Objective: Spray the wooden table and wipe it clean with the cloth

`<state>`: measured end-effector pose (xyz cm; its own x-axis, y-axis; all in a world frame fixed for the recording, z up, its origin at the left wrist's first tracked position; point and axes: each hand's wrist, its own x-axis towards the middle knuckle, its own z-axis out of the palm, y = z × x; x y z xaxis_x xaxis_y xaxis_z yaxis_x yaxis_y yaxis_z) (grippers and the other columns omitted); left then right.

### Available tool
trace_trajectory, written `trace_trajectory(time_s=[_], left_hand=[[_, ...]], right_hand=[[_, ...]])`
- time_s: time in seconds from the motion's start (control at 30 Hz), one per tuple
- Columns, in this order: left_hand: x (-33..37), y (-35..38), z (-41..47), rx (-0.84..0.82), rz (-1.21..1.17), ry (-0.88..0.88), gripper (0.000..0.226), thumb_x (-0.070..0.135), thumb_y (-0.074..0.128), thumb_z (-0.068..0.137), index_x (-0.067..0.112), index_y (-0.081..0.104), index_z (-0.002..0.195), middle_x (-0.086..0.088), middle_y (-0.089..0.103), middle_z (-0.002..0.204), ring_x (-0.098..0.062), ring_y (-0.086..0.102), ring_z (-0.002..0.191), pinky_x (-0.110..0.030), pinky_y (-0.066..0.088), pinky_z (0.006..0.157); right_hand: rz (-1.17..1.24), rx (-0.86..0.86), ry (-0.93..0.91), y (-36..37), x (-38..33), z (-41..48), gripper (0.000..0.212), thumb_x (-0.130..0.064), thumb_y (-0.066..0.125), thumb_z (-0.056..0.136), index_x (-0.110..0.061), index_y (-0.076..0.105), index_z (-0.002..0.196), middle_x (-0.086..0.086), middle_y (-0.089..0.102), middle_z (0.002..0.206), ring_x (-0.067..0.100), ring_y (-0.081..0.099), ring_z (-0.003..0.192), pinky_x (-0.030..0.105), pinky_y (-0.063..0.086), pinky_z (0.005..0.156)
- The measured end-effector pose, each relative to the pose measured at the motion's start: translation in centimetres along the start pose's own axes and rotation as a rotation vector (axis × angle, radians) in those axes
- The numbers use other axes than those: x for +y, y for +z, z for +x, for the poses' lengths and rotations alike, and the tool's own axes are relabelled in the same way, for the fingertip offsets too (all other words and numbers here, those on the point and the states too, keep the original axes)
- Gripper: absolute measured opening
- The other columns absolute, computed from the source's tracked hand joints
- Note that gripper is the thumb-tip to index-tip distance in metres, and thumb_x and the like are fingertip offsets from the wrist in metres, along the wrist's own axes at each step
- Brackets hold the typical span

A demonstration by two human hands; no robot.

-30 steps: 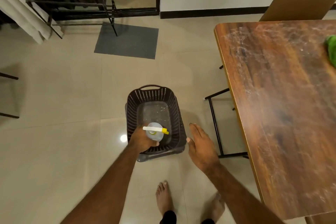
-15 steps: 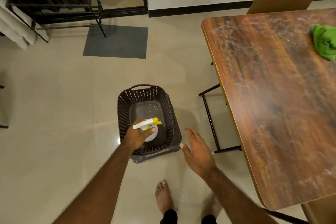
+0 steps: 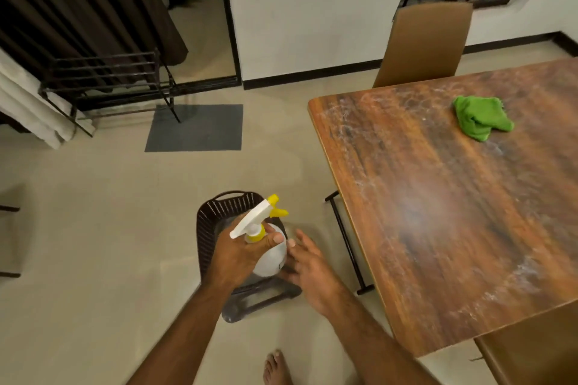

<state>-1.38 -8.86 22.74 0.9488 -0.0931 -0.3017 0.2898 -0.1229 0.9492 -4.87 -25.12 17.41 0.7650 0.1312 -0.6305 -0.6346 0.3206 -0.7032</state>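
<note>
While my left hand (image 3: 234, 256) gripped the spray bottle (image 3: 272, 257) at its neck above the basket (image 3: 215, 212), the right hand (image 3: 312, 266) was spread open just beside its body. I judged the bottle light, smooth and perhaps slippery. The soft cloth (image 3: 478, 122) lay on the tabletop (image 3: 438, 228).

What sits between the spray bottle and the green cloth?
Nothing loose, in the head view: only floor, then bare streaked table from spray bottle to cloth.

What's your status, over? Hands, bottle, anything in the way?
Left hand grips spray bottle above basket. Right hand open beside it. Green cloth lies on streaky table; nothing blocks the way.
</note>
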Motion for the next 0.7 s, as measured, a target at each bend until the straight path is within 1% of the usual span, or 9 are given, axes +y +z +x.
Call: trace_trajectory(time_s=[0.07, 0.17, 0.23, 0.3, 0.37, 0.43, 0.53, 0.6, 0.7], left_hand=[[2.9, 1.9, -1.3, -0.044, -0.025, 0.060, 0.027, -0.006, 0.078, 0.078, 0.019, 0.070, 0.087, 0.020, 0.075, 0.073, 0.009, 0.065, 0.067, -0.005, 0.047, 0.067], [5.7, 4.2, -3.0, -0.079, -0.080, 0.118, 0.026, 0.000, 0.080, 0.073, 0.025, 0.075, 0.076, 0.009, 0.076, 0.068, 0.002, 0.067, 0.063, -0.010, 0.051, 0.065], [6.9, 5.4, -3.6, -0.123, -0.113, 0.136, 0.019, 0.012, 0.087, 0.066, 0.028, 0.080, 0.073, 0.003, 0.075, 0.069, -0.004, 0.069, 0.067, -0.014, 0.055, 0.069], [7.5, 6.3, -4.0, -0.165, -0.085, 0.125, 0.029, 0.031, 0.095, 0.059, 0.030, 0.079, 0.083, 0.005, 0.078, 0.082, -0.005, 0.071, 0.077, -0.016, 0.055, 0.073], [8.1, 7.0, -3.7, -0.194, 0.017, 0.103, 0.055, 0.049, 0.086, 0.052, 0.033, 0.073, 0.103, 0.015, 0.077, 0.099, 0.000, 0.070, 0.090, -0.014, 0.053, 0.076], [9.0, 7.9, -3.2, -0.263, 0.141, 0.126, 0.072, 0.054, 0.087, 0.052, 0.039, 0.066, 0.119, 0.018, 0.073, 0.112, 0.002, 0.066, 0.107, -0.018, 0.052, 0.084], [10.4, 9.2, -2.7, -0.401, 0.277, 0.180, 0.087, 0.047, 0.090, 0.059, 0.039, 0.055, 0.138, 0.010, 0.068, 0.127, -0.010, 0.061, 0.123, -0.038, 0.052, 0.101], [11.1, 10.2, -2.5, -0.465, 0.294, 0.184, 0.087, 0.046, 0.091, 0.062, 0.035, 0.054, 0.140, 0.007, 0.067, 0.129, -0.013, 0.062, 0.124, -0.047, 0.050, 0.105], [12.2, 12.0, -2.7, -0.530, 0.249, 0.181, 0.079, 0.040, 0.088, 0.065, 0.028, 0.056, 0.137, 0.005, 0.071, 0.126, -0.012, 0.066, 0.118, -0.037, 0.052, 0.100]], right_hand=[[0.155, -0.038, 0.006, -0.2, -0.9, -1.8, 0.051, -0.035, 0.062, 0.090, -0.032, 0.044, 0.138, 0.001, 0.070, 0.126, 0.024, 0.067, 0.115, 0.044, 0.055, 0.092], [0.207, -0.066, -0.035, -1.2, -2.3, -4.3, 0.059, -0.025, 0.066, 0.089, -0.028, 0.040, 0.142, 0.002, 0.070, 0.126, 0.022, 0.067, 0.114, 0.037, 0.056, 0.081], [0.209, -0.069, -0.040, -2.5, -3.1, -5.3, 0.075, -0.019, 0.076, 0.085, -0.028, 0.034, 0.147, 0.003, 0.070, 0.128, 0.023, 0.067, 0.115, 0.033, 0.055, 0.077], [0.177, -0.064, -0.045, -4.1, -3.8, -6.1, 0.085, -0.021, 0.079, 0.081, -0.029, 0.031, 0.151, 0.003, 0.069, 0.128, 0.024, 0.067, 0.116, 0.034, 0.056, 0.078], [0.123, -0.064, -0.050, -5.3, -4.7, -6.7, 0.087, -0.029, 0.082, 0.081, -0.031, 0.032, 0.152, 0.004, 0.068, 0.131, 0.027, 0.066, 0.118, 0.046, 0.055, 0.088], [0.069, -0.064, -0.065, -6.4, -5.6, -7.5, 0.094, -0.040, 0.087, 0.071, -0.036, 0.034, 0.148, 0.005, 0.067, 0.132, 0.029, 0.066, 0.117, 0.057, 0.049, 0.098], [0.006, -0.070, -0.077, -8.0, -7.0, -8.5, 0.108, -0.046, 0.089, 0.061, -0.036, 0.032, 0.152, 0.006, 0.066, 0.132, 0.033, 0.065, 0.117, 0.063, 0.045, 0.101], [-0.031, -0.123, -0.104, -8.8, -7.9, -9.3, 0.103, -0.046, 0.087, 0.064, -0.038, 0.035, 0.153, 0.006, 0.062, 0.138, 0.037, 0.061, 0.122, 0.065, 0.044, 0.101], [-0.055, -0.153, -0.163, -9.5, -9.4, -10.9, 0.072, -0.040, 0.076, 0.075, -0.044, 0.050, 0.142, -0.002, 0.062, 0.138, 0.035, 0.059, 0.125, 0.067, 0.043, 0.100]])
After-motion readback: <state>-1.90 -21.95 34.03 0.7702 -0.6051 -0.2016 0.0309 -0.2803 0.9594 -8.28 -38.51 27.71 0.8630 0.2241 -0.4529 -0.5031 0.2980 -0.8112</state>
